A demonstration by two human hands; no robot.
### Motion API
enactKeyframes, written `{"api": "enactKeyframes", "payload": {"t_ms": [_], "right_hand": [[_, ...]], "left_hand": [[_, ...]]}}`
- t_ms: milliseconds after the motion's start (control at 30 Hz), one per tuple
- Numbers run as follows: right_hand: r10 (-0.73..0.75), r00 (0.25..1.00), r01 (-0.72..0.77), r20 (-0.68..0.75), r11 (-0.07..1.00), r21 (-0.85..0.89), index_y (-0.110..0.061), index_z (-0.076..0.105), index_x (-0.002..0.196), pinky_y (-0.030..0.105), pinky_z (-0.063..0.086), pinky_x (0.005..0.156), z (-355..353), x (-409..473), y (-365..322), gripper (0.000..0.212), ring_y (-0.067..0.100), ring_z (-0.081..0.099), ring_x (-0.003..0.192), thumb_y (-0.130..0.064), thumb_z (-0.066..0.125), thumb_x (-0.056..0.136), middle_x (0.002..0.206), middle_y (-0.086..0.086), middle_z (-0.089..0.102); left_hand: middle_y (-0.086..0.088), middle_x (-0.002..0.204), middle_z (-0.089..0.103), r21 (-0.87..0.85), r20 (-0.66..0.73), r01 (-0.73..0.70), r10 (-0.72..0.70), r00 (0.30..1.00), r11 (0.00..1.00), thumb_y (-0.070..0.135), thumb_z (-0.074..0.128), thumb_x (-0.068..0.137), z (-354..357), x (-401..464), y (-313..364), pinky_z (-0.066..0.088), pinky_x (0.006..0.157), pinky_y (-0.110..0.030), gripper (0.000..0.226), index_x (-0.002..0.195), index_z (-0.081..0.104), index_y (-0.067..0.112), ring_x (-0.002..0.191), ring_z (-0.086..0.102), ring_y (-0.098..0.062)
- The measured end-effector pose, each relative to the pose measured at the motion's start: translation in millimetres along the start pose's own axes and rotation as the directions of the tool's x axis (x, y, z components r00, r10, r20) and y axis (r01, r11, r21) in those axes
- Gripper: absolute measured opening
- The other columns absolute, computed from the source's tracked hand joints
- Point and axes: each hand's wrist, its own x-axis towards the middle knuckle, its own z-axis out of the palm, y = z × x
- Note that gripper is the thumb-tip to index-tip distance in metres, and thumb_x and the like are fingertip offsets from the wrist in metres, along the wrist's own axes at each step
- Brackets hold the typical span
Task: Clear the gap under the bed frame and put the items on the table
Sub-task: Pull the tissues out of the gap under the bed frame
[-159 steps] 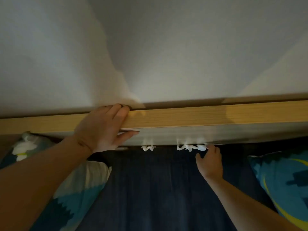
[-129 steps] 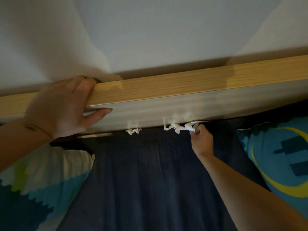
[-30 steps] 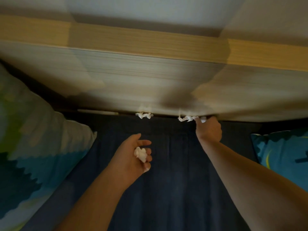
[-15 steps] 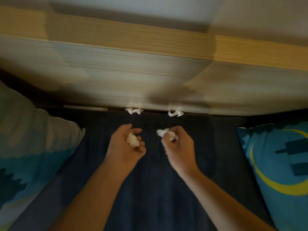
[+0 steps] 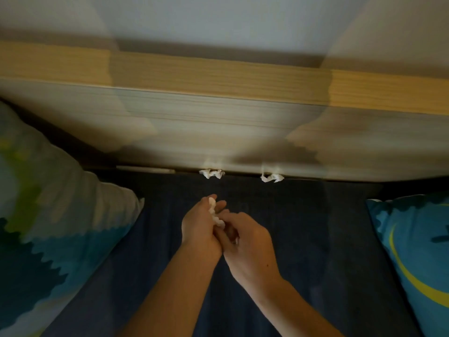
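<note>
Head view: crumpled white tissue scraps (image 5: pixel 214 213) are pinched betw. left hand (image 5: pixel 199 226) and right hand (image 5: pixel 245 242), both closed on them, over dark blue ribbed sheet (image 5: pixel 303 239). Two more crumpled white wads (image 5: pixel 211 173) (image 5: pixel 272 178) are wedged at gap under pale wood-grain bed frame (image 5: pixel 218 127).

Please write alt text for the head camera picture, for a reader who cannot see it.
Two bare hands meet over a dark blue bedsheet: the left hand holds crumpled white paper, which the right hand touches. Two more white paper scraps stick out of the gap under the wooden bed frame. Patterned pillows lie on both sides.
</note>
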Motion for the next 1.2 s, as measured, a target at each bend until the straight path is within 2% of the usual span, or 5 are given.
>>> {"api": "enactKeyframes", "payload": {"t_ms": [200, 300, 600, 833, 1200], "right_hand": [[0.320, 0.895, -0.265, -0.310, 0.942, 0.206, -0.020, 0.060, 0.115, 0.009, 0.046, 0.057, -28, 53, 67, 0.038, 0.002, 0.063, 0.058, -0.038, 0.074, 0.085, 0.064, -0.005, 0.064], [0.653, 0.715, -0.616, -0.250, 0.757, 0.216, -0.010, 0.056, 0.123, 0.044, 0.061, 0.076, -43, 98, 112, 0.057, 0.023, 0.071, 0.079, -0.044, 0.076, 0.082, 0.090, 0.007, 0.071], [0.693, 0.689, -0.716, -0.212, 0.696, -0.055, -0.009, 0.069, 0.092, 0.043, 0.063, 0.061, -17, 140, 125, 0.038, 0.029, 0.072, 0.067, -0.047, 0.071, 0.087, 0.079, 0.011, 0.071], [0.575, 0.756, -0.639, -0.313, 0.751, -0.164, -0.011, 0.067, 0.086, 0.034, 0.050, 0.062, -16, 128, 123, 0.026, 0.029, 0.067, 0.075, -0.034, 0.059, 0.096, 0.084, 0.008, 0.070], [0.259, 0.938, -0.188, -0.229, 0.938, 0.291, -0.022, 0.059, 0.076, 0.016, 0.048, 0.057, -22, 31, 4, 0.019, 0.010, 0.065, 0.072, -0.010, 0.066, 0.088, 0.084, -0.006, 0.071]], "left_hand": [[-0.007, 0.070, 0.065, -0.005, 0.081, -0.073, 0.073, 0.994, 0.997, 0.030, 0.054, 0.102, 2, 7, 22, 0.022, 0.028, -0.016, 0.025, 0.098, 0.064, 0.008, 0.031, 0.033, -0.005], [-0.001, 0.054, 0.066, 0.038, 0.157, -0.101, 0.094, 0.983, 0.994, 0.036, 0.059, 0.098, 2, 7, 29, 0.020, 0.027, -0.015, 0.029, 0.097, 0.065, 0.008, 0.029, 0.031, -0.005], [-0.002, 0.061, 0.048, 0.051, 0.260, -0.030, 0.016, 0.965, 0.998, 0.021, 0.051, 0.101, -4, 8, 27, 0.021, 0.032, -0.013, 0.018, 0.100, 0.067, 0.014, 0.034, 0.032, -0.007], [-0.008, 0.072, 0.059, 0.074, 0.309, 0.106, -0.124, 0.943, 0.992, 0.018, 0.055, 0.095, -7, 6, 35, 0.021, 0.029, -0.013, 0.015, 0.089, 0.063, 0.007, 0.031, 0.034, -0.009], [-0.010, 0.079, 0.066, 0.038, 0.245, -0.016, 0.006, 0.970, 0.999, 0.022, 0.052, 0.101, -9, 6, 31, 0.028, 0.030, -0.016, 0.020, 0.112, 0.056, 0.005, 0.045, 0.048, -0.011]]}}
